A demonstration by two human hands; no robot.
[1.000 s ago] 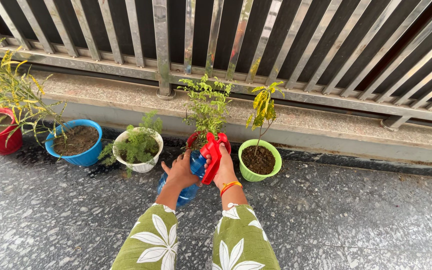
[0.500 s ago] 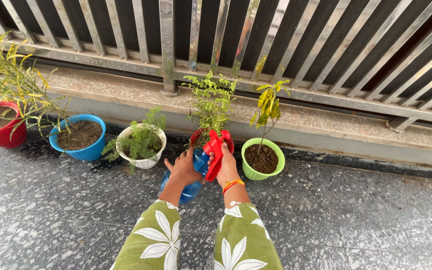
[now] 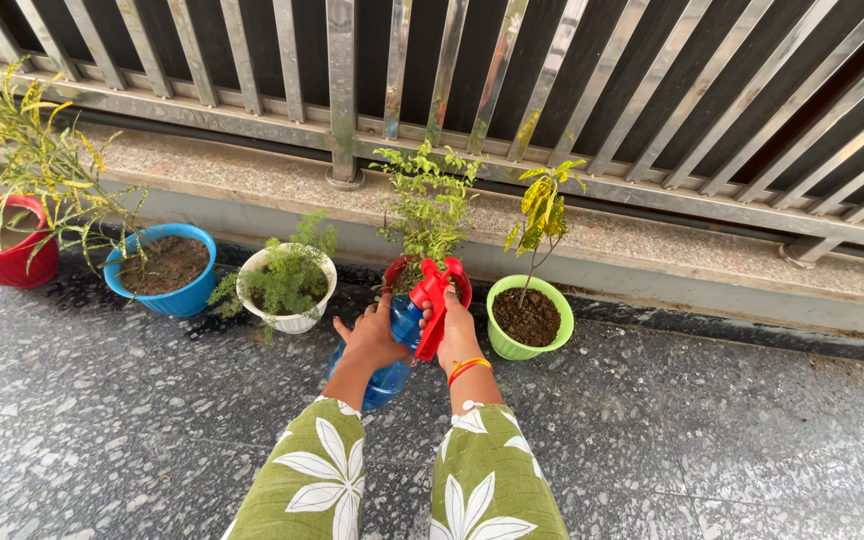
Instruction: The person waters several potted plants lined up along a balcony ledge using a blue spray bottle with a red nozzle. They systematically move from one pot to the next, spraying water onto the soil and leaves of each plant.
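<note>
A blue plastic spray bottle point(image 3: 384, 378) with a red trigger head point(image 3: 432, 300) is held tilted between both hands. My left hand point(image 3: 368, 340) wraps the bottle's shoulder from the left. My right hand point(image 3: 457, 330), with an orange bangle at the wrist, grips the red trigger head, whose nozzle points at a leafy green plant point(image 3: 427, 210) in a red pot point(image 3: 464, 285) just beyond the hands.
Along a stone kerb under a metal railing point(image 3: 342, 100) stand a green pot point(image 3: 527, 320) with a yellow-leaved sapling, a white pot point(image 3: 287, 290) with a feathery plant, a blue pot point(image 3: 164, 270) of soil and a red pot point(image 3: 7, 245) at far left. The floor is dark speckled stone.
The view has shifted slightly; hands and bottle keep the same grip and stay aimed at the red-potted plant.
</note>
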